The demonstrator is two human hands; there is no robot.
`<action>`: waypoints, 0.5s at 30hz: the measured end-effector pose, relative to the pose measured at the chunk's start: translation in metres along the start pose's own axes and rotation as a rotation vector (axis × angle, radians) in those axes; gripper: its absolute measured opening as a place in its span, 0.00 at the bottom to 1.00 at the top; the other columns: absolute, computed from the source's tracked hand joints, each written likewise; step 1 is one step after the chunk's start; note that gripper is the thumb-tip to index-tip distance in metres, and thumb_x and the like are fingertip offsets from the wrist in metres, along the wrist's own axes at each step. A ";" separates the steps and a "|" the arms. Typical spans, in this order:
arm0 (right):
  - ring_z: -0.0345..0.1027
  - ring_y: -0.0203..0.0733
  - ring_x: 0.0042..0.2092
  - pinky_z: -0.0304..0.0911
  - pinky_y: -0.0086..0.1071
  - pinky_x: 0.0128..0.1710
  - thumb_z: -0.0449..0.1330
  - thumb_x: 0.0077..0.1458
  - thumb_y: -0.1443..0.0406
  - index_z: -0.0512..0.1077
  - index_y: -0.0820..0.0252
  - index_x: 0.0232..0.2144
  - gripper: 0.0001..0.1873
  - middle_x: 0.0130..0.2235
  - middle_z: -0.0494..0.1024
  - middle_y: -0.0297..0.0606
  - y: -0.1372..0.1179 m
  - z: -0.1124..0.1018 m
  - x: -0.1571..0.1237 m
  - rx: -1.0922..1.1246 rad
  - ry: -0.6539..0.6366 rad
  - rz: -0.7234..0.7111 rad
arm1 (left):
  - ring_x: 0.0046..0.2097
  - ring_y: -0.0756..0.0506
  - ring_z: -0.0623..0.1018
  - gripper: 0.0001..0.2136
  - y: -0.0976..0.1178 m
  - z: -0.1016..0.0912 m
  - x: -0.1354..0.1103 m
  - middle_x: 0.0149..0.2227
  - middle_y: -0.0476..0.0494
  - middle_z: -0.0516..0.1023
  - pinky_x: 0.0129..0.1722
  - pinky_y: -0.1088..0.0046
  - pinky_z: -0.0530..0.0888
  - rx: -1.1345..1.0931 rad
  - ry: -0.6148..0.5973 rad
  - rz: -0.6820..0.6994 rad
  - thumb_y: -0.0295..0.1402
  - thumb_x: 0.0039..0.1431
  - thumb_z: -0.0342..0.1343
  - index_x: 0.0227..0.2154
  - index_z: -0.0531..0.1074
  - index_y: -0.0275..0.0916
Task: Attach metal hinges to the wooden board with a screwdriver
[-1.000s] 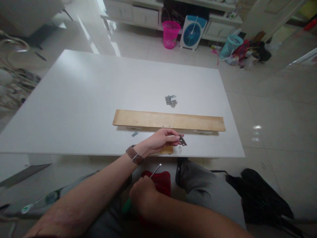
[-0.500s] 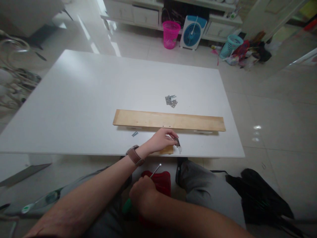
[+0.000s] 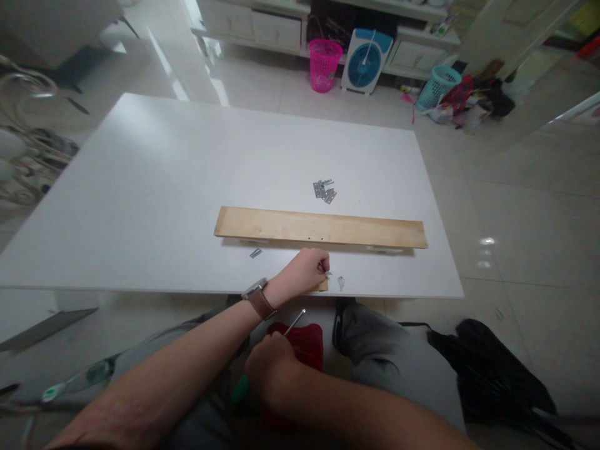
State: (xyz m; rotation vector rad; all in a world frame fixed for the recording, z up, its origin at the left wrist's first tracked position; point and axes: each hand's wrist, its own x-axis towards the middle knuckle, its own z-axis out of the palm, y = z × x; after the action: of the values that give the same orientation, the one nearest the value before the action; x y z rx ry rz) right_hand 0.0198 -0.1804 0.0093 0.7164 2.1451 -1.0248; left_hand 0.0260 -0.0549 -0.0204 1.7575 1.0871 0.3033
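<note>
My left hand (image 3: 309, 270), with a brown-strapped watch on its wrist, is closed over a small wooden block (image 3: 322, 285) at the table's front edge. Its fingertips pinch a small metal piece (image 3: 328, 273), mostly hidden by the fingers. Just right of them a small clear-and-silvery item (image 3: 341, 282) lies on the table, too small to name. My right hand (image 3: 272, 362) grips a screwdriver (image 3: 294, 322) below the table edge, shaft pointing up and its green handle partly covered. A long wooden board (image 3: 281, 225) with two small dark holes lies beyond my left hand.
Several metal hinges (image 3: 324, 192) and screws sit behind the board on the white table (image 3: 164, 187). More screws (image 3: 255, 253) lie left of my left hand. Beneath the table edge is a red stool (image 3: 309, 344). A pink basket (image 3: 324, 65) and a fan (image 3: 366, 60) stand on the floor beyond.
My left hand has moved slightly left and down with the metal piece, over the wooden block, uncovering the small clear-and-silvery item. My right hand and the screwdriver have stayed still.
</note>
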 end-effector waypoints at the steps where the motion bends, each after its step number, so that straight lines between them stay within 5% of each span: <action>1: 0.81 0.60 0.59 0.78 0.49 0.55 0.56 0.70 0.68 0.82 0.70 0.52 0.17 0.54 0.84 0.60 0.000 0.001 0.001 0.004 0.002 0.002 | 0.32 0.48 0.79 0.11 0.000 0.000 0.000 0.28 0.47 0.81 0.34 0.74 0.71 0.015 -0.001 0.006 0.15 0.49 0.57 0.29 0.78 0.36; 15: 0.80 0.59 0.60 0.79 0.48 0.54 0.56 0.70 0.67 0.82 0.69 0.52 0.17 0.55 0.84 0.60 -0.001 0.001 0.000 0.002 -0.007 -0.005 | 0.32 0.46 0.72 0.10 -0.001 0.003 0.000 0.29 0.45 0.78 0.34 0.71 0.63 0.153 0.009 0.033 0.16 0.52 0.55 0.26 0.75 0.37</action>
State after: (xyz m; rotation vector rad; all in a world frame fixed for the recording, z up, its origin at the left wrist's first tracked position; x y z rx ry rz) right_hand 0.0194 -0.1814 0.0096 0.7081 2.1411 -1.0309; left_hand 0.0268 -0.0568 -0.0226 1.9132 1.1127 0.2537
